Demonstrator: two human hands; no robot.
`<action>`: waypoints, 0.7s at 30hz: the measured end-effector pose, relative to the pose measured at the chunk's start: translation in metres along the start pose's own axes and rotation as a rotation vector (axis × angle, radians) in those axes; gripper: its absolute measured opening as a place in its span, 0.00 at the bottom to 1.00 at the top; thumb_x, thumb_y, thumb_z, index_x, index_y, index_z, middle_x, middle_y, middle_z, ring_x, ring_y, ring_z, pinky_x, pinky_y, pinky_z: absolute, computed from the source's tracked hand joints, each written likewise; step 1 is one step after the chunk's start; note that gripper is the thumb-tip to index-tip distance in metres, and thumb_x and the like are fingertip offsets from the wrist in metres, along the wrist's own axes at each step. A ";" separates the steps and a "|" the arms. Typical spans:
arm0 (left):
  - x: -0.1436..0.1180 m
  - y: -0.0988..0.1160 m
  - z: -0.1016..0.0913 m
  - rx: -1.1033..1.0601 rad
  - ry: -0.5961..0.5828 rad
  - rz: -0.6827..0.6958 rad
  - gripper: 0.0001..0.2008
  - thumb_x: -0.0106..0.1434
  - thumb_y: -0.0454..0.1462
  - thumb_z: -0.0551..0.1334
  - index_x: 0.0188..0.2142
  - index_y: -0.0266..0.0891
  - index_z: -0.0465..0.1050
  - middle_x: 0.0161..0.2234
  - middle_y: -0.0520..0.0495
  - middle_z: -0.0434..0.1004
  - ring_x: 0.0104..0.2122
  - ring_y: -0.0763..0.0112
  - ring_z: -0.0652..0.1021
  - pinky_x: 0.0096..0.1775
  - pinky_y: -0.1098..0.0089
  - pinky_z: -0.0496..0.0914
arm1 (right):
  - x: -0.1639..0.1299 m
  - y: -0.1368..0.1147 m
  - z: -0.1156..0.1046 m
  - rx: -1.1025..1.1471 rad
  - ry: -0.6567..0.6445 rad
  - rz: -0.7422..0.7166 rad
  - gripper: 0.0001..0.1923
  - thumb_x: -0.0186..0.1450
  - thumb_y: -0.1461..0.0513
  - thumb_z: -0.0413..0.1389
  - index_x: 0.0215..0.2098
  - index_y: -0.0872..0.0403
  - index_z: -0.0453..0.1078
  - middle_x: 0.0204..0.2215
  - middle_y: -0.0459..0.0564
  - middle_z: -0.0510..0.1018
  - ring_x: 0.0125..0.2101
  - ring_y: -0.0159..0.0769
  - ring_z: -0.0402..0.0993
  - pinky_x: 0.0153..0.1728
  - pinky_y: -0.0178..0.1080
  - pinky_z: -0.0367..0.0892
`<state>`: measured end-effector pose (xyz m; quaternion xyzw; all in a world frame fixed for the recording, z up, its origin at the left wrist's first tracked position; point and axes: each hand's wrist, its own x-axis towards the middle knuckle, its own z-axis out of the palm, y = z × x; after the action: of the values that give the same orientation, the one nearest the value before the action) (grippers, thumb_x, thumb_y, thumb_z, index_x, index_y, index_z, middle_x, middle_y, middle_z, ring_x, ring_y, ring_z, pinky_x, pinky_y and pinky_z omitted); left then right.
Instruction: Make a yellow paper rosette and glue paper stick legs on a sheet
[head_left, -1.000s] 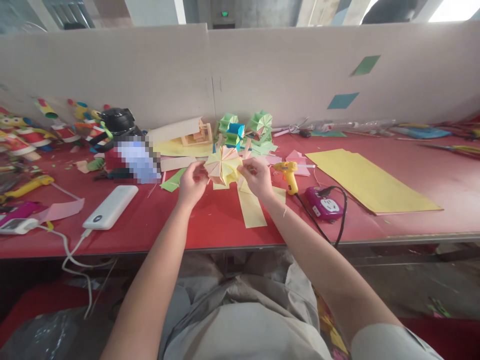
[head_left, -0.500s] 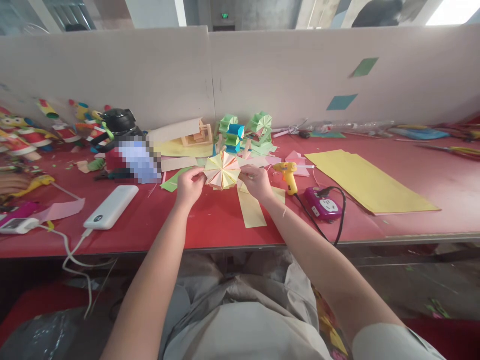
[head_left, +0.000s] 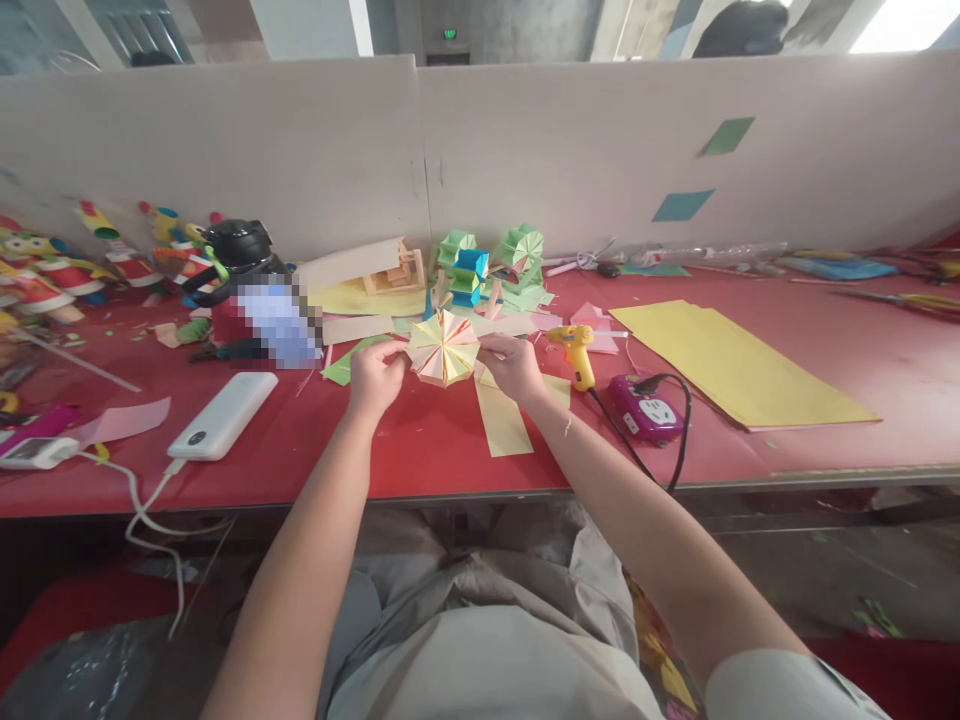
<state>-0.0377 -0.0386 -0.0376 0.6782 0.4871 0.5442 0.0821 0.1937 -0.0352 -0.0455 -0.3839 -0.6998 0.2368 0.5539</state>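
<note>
Two bare hands meet over the red tabletop (head_left: 420, 450) in the head view, holding one round pleated paper rosette of yellow and pale pink (head_left: 443, 347) between them. The left hand (head_left: 375, 376) has its fingers curled closed on the rosette's left edge; the right hand (head_left: 512, 366) pinches the right edge with thumb and fingertips. The rosette sits just above the table, near its middle, its folded face turned toward the camera.

Under the right wrist lies a pale yellow paper strip (head_left: 501, 418), flat on the table. Just right of the right hand stands a small yellow hot-glue gun (head_left: 576, 350), and beside that a purple power socket block (head_left: 649, 408) with a black cable (head_left: 679, 440) looping off the table's front edge. Farther right lies a stack of large yellow paper sheets (head_left: 739, 365).

Behind the rosette sit green and blue folded paper shapes (head_left: 491, 262), close to the white partition wall (head_left: 525, 150). Left of the left hand, well apart, lies a white power bank (head_left: 223, 414).
</note>
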 end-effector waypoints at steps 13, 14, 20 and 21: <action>0.001 -0.006 0.003 -0.076 -0.044 0.043 0.10 0.55 0.34 0.61 0.33 0.38 0.82 0.36 0.45 0.85 0.39 0.62 0.82 0.43 0.66 0.75 | 0.000 0.000 0.001 0.080 -0.014 0.086 0.10 0.56 0.65 0.54 0.31 0.55 0.77 0.38 0.51 0.81 0.37 0.37 0.77 0.42 0.39 0.73; 0.001 -0.006 0.003 -0.080 -0.046 0.050 0.11 0.55 0.33 0.61 0.35 0.38 0.82 0.38 0.45 0.85 0.41 0.61 0.82 0.44 0.65 0.75 | 0.000 -0.002 0.000 0.063 -0.004 0.081 0.10 0.56 0.65 0.54 0.30 0.55 0.77 0.37 0.51 0.81 0.36 0.37 0.77 0.42 0.39 0.72; 0.002 -0.004 0.004 -0.098 -0.026 0.148 0.13 0.54 0.30 0.60 0.36 0.38 0.81 0.41 0.43 0.84 0.43 0.61 0.82 0.48 0.64 0.74 | -0.001 -0.005 0.000 0.039 0.005 0.072 0.10 0.56 0.64 0.54 0.31 0.55 0.78 0.39 0.52 0.82 0.38 0.40 0.77 0.43 0.41 0.72; 0.002 -0.004 0.003 -0.096 -0.022 0.155 0.11 0.54 0.30 0.60 0.33 0.38 0.81 0.39 0.44 0.84 0.42 0.62 0.82 0.47 0.65 0.74 | -0.001 -0.004 0.000 0.047 0.001 0.075 0.10 0.57 0.64 0.54 0.31 0.55 0.78 0.40 0.52 0.81 0.38 0.40 0.78 0.43 0.41 0.72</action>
<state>-0.0374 -0.0342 -0.0400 0.7150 0.4057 0.5641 0.0772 0.1926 -0.0387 -0.0432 -0.3969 -0.6789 0.2737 0.5538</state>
